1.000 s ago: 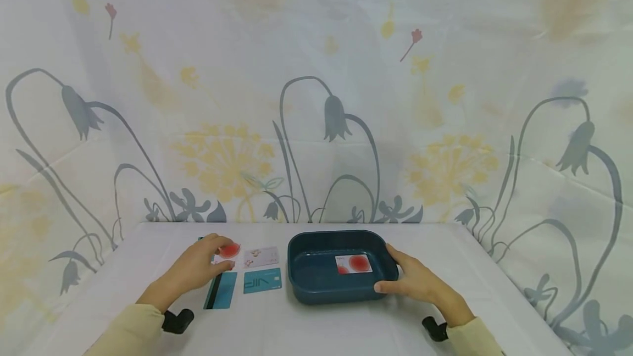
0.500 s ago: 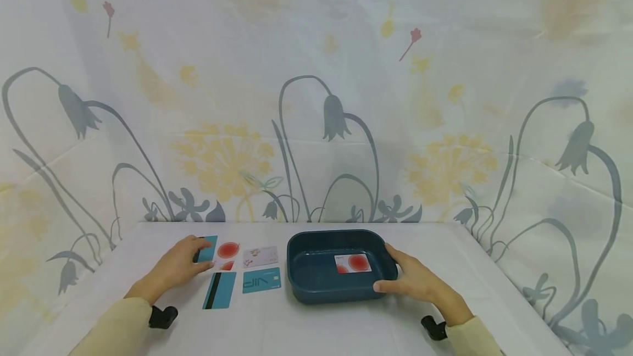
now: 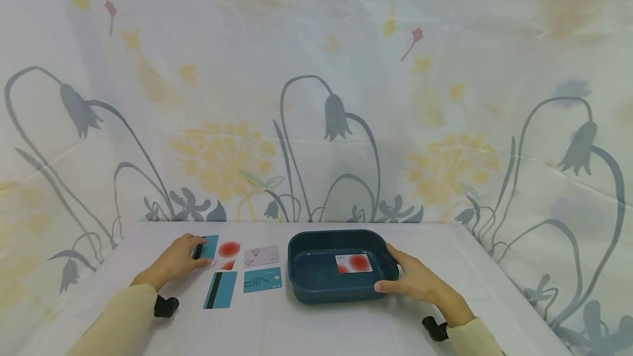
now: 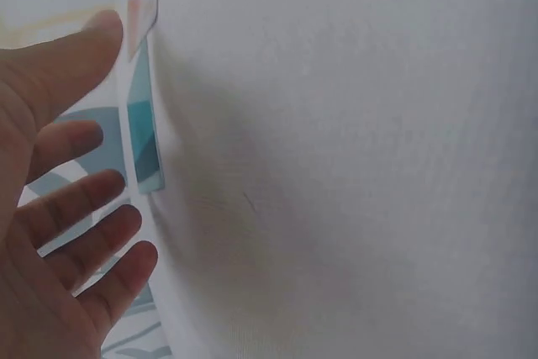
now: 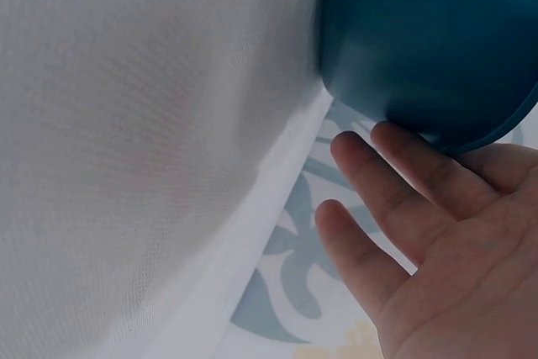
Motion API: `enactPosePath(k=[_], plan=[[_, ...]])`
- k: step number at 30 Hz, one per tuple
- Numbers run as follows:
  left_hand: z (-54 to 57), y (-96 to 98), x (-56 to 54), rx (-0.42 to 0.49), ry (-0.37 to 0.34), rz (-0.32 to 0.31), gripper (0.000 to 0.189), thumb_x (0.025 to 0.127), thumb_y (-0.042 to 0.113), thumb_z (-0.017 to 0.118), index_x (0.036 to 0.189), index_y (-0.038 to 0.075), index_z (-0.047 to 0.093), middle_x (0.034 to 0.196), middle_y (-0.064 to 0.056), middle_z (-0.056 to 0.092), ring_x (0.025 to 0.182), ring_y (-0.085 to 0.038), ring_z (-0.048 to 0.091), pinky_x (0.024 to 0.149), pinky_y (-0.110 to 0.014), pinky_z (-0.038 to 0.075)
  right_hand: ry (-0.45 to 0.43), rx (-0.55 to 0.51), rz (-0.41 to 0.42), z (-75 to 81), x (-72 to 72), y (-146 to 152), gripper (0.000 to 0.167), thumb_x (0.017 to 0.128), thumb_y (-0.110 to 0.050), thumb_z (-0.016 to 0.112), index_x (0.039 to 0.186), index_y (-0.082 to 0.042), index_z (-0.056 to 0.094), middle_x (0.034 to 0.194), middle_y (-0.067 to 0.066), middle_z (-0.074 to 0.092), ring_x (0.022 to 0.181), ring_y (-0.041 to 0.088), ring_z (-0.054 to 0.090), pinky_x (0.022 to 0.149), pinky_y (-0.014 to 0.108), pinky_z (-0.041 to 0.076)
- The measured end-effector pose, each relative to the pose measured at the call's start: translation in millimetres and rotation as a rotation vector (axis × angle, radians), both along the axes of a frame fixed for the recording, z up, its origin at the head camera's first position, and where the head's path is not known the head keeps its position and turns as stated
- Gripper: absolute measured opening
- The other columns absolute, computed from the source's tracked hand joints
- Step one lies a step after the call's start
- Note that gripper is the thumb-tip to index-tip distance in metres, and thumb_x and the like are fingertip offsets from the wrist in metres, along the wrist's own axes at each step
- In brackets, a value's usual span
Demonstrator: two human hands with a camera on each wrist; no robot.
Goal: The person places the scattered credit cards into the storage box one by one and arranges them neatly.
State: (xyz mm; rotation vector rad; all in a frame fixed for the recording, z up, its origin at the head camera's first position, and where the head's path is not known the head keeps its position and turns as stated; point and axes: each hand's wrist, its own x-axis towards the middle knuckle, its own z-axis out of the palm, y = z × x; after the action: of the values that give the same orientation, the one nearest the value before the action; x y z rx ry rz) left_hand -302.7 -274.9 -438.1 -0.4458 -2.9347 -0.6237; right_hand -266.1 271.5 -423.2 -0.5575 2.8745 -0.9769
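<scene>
My left hand (image 3: 173, 260) hovers over the left edge of a teal card with a black stripe (image 3: 210, 247). In the left wrist view, its fingers are parted and reach towards a teal card (image 4: 145, 136), with nothing between them. Beside that card lies a white card with red circles (image 3: 229, 249). At the right end of a dark blue rectangular box (image 3: 316, 294), my right hand (image 3: 420, 279) rests its thumb near the front corner and a finger near the rear. Its other fingers are parted in the right wrist view. Inside the box lies another red-circle card (image 3: 354, 263).
A pale flowered card (image 3: 261, 257), a teal VIP card (image 3: 262, 280) and a second teal striped card (image 3: 220, 290) lie flat left of the box. The white tablecloth (image 3: 277, 328) meets a flower-printed curtain (image 3: 316, 153) at the back.
My left hand has moved left from the white red-circle card to the teal striped card. My right hand and the box stay where they were.
</scene>
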Motion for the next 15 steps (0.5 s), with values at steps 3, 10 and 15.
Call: enactPosePath(k=[3, 10, 15], plan=[[-0.5, -0.3, -2.8, 0.006, -0.007, -0.019, 0.062, 0.080, 0.032, 0.076, 0.122, -0.010, 0.056, 0.120, -0.030, 0.053, 0.113, -0.048, 0.048, 0.095, -0.059, 0.037, -0.001, -0.001, 0.000, 0.0, 0.6, 0, 0.105, 0.076, -0.049, 0.075, 0.148, 0.006, 0.022, 0.151, 0.021, 0.030, 0.137, 0.038, 0.030, 0.106, 0.056, 0.027], [-0.3, 1.7, -8.1, 0.007, -0.013, -0.029, 0.060, 0.082, 0.030, 0.074, 0.123, -0.010, 0.056, 0.125, -0.031, 0.053, 0.118, -0.049, 0.045, 0.097, -0.059, 0.035, -0.015, 0.000, -0.010, -1.2, 0.9, 1, 0.105, 0.076, -0.050, 0.074, 0.148, 0.005, 0.021, 0.151, 0.021, 0.029, 0.137, 0.038, 0.030, 0.106, 0.057, 0.026], [-3.3, 0.6, -11.4, -0.024, -0.037, -0.003, 0.058, 0.085, 0.031, 0.071, 0.125, -0.009, 0.056, 0.125, -0.030, 0.053, 0.117, -0.049, 0.046, 0.097, -0.059, 0.035, -0.007, 0.008, -0.013, -2.2, -0.8, 1, 0.106, 0.076, -0.050, 0.075, 0.148, 0.006, 0.022, 0.150, 0.021, 0.030, 0.137, 0.038, 0.031, 0.106, 0.056, 0.027]])
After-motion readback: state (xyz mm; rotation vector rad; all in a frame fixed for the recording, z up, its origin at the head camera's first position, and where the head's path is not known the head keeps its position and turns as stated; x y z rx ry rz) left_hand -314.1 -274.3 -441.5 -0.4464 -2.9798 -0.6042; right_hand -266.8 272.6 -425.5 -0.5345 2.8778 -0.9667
